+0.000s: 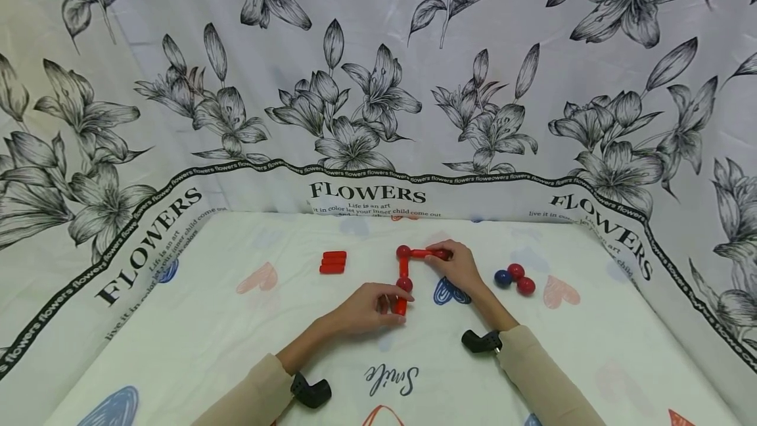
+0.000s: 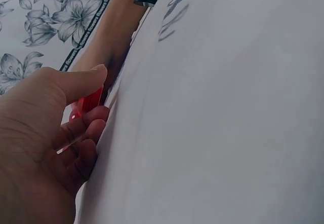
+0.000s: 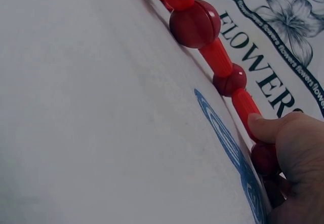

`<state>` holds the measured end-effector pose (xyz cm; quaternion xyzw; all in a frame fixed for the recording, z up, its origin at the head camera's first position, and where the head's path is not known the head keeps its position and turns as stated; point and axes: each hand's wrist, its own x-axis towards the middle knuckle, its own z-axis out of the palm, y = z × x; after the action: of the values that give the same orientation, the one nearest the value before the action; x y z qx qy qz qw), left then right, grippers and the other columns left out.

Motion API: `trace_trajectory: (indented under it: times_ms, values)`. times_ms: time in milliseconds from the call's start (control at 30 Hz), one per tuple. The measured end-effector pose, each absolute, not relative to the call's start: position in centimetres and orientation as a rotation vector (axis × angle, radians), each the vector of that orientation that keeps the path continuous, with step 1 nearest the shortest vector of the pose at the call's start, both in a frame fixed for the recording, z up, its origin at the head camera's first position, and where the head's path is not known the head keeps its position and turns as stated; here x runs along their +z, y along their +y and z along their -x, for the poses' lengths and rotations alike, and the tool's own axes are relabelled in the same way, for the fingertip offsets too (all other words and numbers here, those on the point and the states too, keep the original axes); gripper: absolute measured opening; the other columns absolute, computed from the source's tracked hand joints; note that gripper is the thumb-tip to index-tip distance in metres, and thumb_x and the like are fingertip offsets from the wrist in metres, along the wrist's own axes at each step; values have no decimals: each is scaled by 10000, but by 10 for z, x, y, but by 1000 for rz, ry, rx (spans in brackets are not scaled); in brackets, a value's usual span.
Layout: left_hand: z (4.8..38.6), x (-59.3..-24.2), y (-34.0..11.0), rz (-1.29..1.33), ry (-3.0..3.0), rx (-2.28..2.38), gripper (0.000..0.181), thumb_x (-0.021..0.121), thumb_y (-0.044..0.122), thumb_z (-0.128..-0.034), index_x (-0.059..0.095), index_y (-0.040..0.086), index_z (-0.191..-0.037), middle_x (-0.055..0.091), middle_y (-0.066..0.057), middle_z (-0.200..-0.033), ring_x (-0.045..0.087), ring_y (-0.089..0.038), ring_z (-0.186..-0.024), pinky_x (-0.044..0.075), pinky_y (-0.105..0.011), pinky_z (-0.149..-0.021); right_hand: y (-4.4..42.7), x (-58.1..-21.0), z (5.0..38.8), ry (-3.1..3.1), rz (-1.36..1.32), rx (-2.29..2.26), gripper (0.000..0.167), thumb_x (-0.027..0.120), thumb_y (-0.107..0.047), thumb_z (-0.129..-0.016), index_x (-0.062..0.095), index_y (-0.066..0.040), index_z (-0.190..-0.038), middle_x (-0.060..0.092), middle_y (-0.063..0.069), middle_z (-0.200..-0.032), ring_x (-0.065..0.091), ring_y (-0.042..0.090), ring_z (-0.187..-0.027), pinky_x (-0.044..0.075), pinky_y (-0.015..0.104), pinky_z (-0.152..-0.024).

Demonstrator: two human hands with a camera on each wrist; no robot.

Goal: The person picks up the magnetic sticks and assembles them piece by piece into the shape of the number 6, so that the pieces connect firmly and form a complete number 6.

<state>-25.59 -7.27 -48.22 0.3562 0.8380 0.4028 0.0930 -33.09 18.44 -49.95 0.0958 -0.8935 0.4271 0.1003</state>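
We hold the bent red rod-and-ball chain [image 1: 404, 267] near the middle of the worktop's [image 1: 207, 321] far edge: our left hand [image 1: 361, 311] pinches its near rod [image 1: 401, 306], our right hand [image 1: 458, 269] its right-hand rod [image 1: 418, 254]. Three loose rods [image 1: 333, 262] lie left; two red balls [image 1: 526, 286] and one blue ball [image 1: 503, 278], right.

Both forearms [image 1: 303, 345] reach forward in beige sleeves [image 1: 550, 380], wrists uncovered by the cuffs, left hand [image 1: 374, 307] nearer the body, its thumb and fingers curved in a pinch, right hand [image 1: 457, 264] farther forward, likewise pinching.
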Motion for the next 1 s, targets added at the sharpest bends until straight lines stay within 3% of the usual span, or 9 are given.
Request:
trace_trajectory:
  times_ms: [1000]
  values:
    - [256, -492, -74, -1074, 2515, 1203, 322, 717, 322, -835, 640, 296, -1148, 578, 109, -825, 545, -59, -741, 478, -196, -669, 184, -499, 333, -2663, -275, 1278, 272, 713, -348, -836, 715, -241, -1086, 667, 12, -1016, 502, 200, -900, 393, 317, -796]
